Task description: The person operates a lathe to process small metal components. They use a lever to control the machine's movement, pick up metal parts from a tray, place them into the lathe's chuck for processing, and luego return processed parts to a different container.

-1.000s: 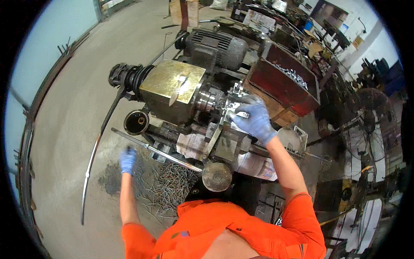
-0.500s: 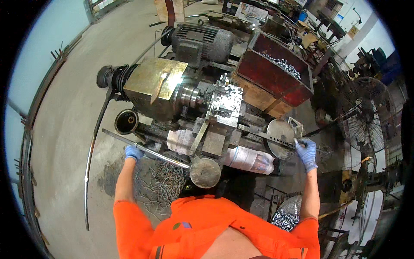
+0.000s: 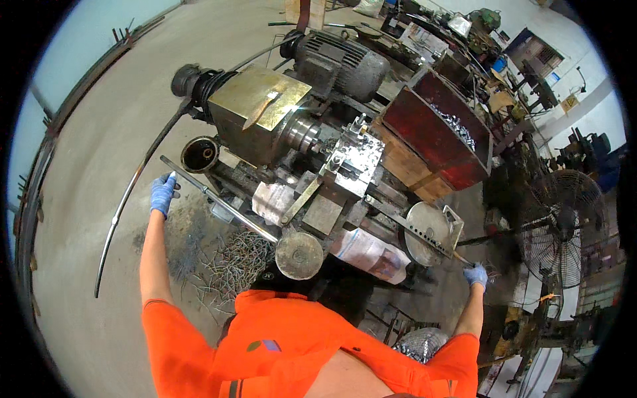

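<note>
While both blue-gloved hands stretch wide in the head view, the left hand [image 3: 162,192] fingers close on the long lever [image 3: 219,207] end, and the right hand [image 3: 475,274] grips the toothed bar [image 3: 411,229] by the lathe [image 3: 312,152]. Either could slip, I judge, given the outstretched reach.

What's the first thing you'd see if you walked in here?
The big grey lathe in the middle, with its brass-coloured box on top. The person in orange stretches both blue-gloved hands wide: the left hand grips the end of a long steel bar, the right hand holds a lever on the other side. Behind stands a red bin of shiny metal parts.
</note>
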The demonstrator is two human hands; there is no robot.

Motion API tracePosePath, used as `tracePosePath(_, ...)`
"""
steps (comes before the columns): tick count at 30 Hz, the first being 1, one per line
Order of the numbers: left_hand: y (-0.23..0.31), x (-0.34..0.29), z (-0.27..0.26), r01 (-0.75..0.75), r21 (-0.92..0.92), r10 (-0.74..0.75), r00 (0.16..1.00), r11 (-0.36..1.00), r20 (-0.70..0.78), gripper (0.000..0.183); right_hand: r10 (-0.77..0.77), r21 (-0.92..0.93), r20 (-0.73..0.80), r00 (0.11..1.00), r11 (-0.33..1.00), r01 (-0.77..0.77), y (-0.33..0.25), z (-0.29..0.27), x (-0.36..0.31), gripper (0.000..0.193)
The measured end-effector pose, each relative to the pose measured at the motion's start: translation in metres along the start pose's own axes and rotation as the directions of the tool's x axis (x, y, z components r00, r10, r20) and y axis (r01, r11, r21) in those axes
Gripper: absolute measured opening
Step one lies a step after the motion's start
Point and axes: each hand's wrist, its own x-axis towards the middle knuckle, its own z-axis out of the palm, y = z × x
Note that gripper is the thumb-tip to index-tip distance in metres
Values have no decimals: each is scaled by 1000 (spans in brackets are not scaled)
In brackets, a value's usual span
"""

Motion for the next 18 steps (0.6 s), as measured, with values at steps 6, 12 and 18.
tracePosePath(6,23,1,30,124,-255,-173,969,959,-177,37,44,-9,-272,961,999,-49,17,45,-66,41)
tracePosePath(12,24,16,80,-5,-598,-261,897,801,-357,13,246,207,-47,968,951,-231,36,61,-195,37)
tracePosePath(18,28,16,83,-72,-498,-181,879,864,-442,12,470,280,66,880,838,-468,101,87,-277,34)
